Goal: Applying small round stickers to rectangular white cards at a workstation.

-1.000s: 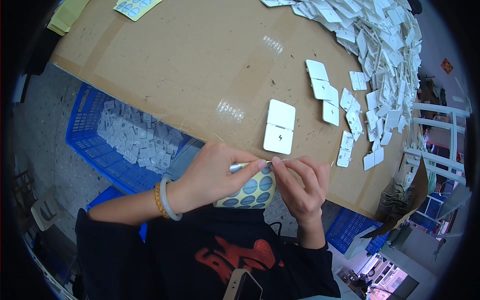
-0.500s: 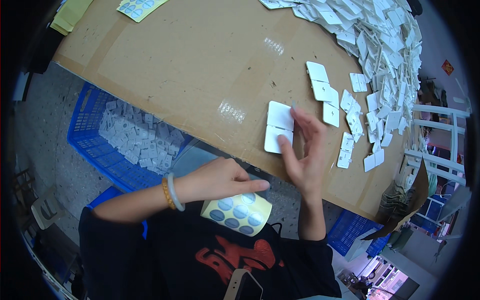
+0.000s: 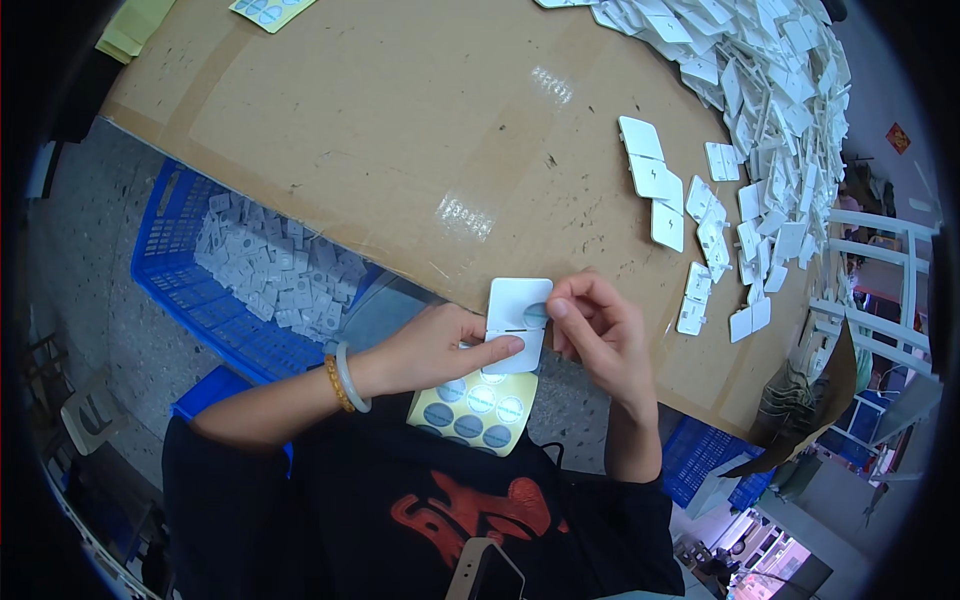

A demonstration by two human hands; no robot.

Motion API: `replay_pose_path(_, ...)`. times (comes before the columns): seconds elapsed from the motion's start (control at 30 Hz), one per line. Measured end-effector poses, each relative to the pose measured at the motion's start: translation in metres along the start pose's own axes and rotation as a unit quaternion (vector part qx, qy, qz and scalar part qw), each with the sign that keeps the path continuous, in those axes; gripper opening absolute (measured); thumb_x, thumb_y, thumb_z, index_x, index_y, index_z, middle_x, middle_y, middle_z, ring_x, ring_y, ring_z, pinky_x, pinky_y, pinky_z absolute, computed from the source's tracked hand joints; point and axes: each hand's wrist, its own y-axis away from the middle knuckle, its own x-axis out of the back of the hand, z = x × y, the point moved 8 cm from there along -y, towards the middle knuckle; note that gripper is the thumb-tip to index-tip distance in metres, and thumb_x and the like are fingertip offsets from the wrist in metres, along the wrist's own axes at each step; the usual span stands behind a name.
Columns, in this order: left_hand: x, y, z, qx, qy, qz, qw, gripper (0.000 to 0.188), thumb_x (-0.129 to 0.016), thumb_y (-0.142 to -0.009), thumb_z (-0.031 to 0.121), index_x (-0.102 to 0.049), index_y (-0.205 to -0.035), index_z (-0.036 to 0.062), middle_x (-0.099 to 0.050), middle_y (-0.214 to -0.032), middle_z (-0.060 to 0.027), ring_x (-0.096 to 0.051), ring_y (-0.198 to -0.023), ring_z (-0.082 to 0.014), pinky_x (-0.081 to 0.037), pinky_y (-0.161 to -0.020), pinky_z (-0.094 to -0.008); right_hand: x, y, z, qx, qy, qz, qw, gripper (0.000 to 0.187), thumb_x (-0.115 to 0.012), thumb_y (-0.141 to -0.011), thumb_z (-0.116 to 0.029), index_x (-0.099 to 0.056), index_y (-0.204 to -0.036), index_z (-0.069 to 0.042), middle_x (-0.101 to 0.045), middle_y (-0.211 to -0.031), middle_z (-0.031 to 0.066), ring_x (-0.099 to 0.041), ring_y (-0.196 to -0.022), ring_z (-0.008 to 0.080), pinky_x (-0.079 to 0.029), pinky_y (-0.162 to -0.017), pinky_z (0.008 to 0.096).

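White rounded plastic card [image 3: 517, 322] upright between both hands: left hand [image 3: 430, 348] pinches its lower edge, right hand [image 3: 597, 325] fingertips press a round sticker [image 3: 536, 313] on its right edge

I get one view only: a head-worn fisheye, looking steeply down from above the person's chest. It sits close over the left hand [image 3: 430, 350] and right hand [image 3: 600, 335], forearms entering from the lower edge. The brown worktop [image 3: 380, 130] fills the upper half and bends toward the rim. The floor and a blue crate [image 3: 185, 270] show at left. No second view shares anything.
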Motion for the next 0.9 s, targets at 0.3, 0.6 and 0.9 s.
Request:
replay_pose_path(0.3,0.0,0.0,-0.01,0.02,0.032,-0.021,0.999,0.044,-0.063,-0.097,0.04,-0.075,-0.087,-0.001,-0.07,-0.072,-0.0027,-0.06,-0.066,-0.0046,-0.047,-0.058,-0.0243,-0.011,-0.008,-0.013,0.097,0.202,0.01,0.974,0.007,-0.062,-0.097,-0.004,-0.061,-0.094,0.002,-0.054,-0.085,0.002,-0.057,-0.06,0.0048,-0.044,-0.05,0.0187)
replay_pose_path(0.6,-0.001,0.0,-0.009,0.03,0.042,-0.032,0.998,0.043,-0.062,-0.098,0.04,-0.075,-0.089,-0.001,-0.071,-0.075,-0.0021,-0.061,-0.069,-0.0041,-0.048,-0.06,-0.0228,-0.011,-0.009,-0.012,0.088,0.199,0.019,0.976,0.006,-0.063,-0.096,-0.004,-0.061,-0.094,0.001,-0.053,-0.082,0.0008,-0.056,-0.059,0.0043,-0.042,-0.049,0.0182)
replay_pose_path(0.9,-0.002,0.0,-0.011,0.021,0.037,-0.026,0.999,0.042,-0.063,-0.098,0.038,-0.075,-0.088,-0.0012,-0.071,-0.075,-0.0024,-0.06,-0.068,-0.0041,-0.047,-0.059,-0.0228,-0.011,-0.009,-0.012,0.106,0.227,0.031,0.968,0.008,-0.065,-0.095,-0.004,-0.062,-0.091,0.003,-0.053,-0.081,0.0016,-0.055,-0.057,0.0044,-0.041,-0.048,0.018)
